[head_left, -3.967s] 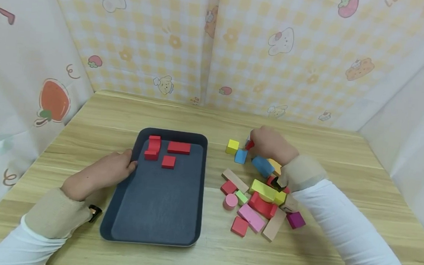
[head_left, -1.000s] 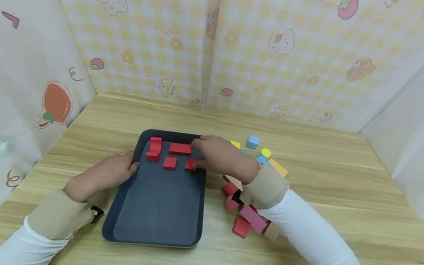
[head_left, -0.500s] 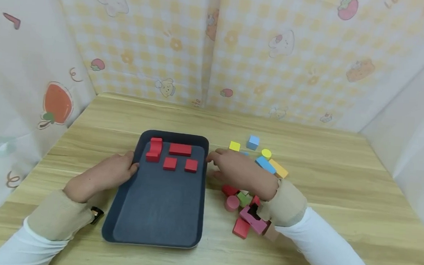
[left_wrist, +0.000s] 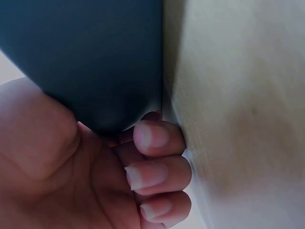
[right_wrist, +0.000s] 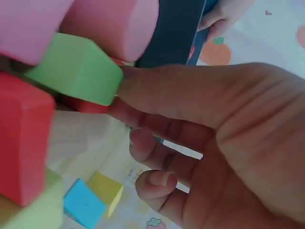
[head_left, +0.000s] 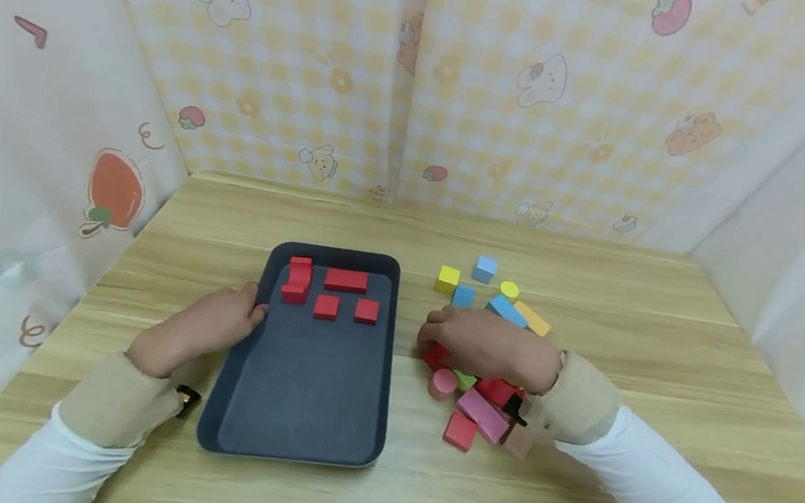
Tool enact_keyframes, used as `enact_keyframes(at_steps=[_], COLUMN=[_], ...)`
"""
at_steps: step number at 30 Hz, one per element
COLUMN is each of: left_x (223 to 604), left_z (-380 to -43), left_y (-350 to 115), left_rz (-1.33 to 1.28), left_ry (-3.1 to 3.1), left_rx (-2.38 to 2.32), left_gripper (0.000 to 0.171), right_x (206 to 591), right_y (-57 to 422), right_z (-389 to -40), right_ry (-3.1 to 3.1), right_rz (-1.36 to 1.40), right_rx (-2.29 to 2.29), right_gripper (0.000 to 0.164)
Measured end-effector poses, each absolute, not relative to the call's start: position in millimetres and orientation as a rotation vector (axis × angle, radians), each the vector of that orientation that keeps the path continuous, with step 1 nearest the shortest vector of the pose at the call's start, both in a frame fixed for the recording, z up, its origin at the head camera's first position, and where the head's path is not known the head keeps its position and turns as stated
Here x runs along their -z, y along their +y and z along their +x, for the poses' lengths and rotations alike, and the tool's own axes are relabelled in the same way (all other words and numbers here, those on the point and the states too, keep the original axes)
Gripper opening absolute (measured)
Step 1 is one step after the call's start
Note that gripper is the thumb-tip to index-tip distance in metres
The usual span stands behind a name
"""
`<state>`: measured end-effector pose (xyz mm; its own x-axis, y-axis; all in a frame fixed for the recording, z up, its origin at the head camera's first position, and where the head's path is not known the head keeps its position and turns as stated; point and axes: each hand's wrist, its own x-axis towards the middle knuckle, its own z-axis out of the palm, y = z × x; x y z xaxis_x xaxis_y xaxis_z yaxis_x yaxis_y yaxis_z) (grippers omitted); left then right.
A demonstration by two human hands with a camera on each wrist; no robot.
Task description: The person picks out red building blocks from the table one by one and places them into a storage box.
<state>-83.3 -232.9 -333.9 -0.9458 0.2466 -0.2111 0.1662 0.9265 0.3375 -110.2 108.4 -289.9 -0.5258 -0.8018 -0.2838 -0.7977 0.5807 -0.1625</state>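
My left hand (head_left: 204, 327) grips the left rim of the dark tray (head_left: 301, 400), its fingers curled under the edge in the left wrist view. Four red blocks lie in the tray's far part: a curved one (head_left: 298, 282), a long one (head_left: 347, 281) and two square ones (head_left: 326, 307). My right hand (head_left: 490, 347) is at the left side of the block pile. Its thumb and index finger close around a red block (right_wrist: 86, 105), partly hidden behind a green block (right_wrist: 71, 67). The other fingers are loosely bent.
Nearest the right hand are a pink cylinder (head_left: 443, 384), a pink block (head_left: 482, 415) and a red square block (head_left: 460, 430). Beyond it lie a yellow cube (head_left: 447, 280), blue blocks (head_left: 484, 270) and an orange block (head_left: 532, 320). A patterned curtain (head_left: 482, 117) stands behind the table.
The right hand carried a red block from the pile's far side into the tray, set it beside the square one, let go, and moved back right to another red block. The left hand stayed.
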Motion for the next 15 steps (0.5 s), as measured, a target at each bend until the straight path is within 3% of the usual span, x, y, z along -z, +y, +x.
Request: enact_keyframes(at_steps=[15], left_x=[335.2], left_z=[-84.3], left_y=[-233.9], left_rz=[0.303], left_ry=[2.838], left_rx=[-0.474], left_gripper=[0.038], right_x=[292.9], right_y=[105.5], right_z=[-113.3], right_ry=[2.453], right_rz=[-1.249], right_rx=[-0.064], right_gripper=[0.038])
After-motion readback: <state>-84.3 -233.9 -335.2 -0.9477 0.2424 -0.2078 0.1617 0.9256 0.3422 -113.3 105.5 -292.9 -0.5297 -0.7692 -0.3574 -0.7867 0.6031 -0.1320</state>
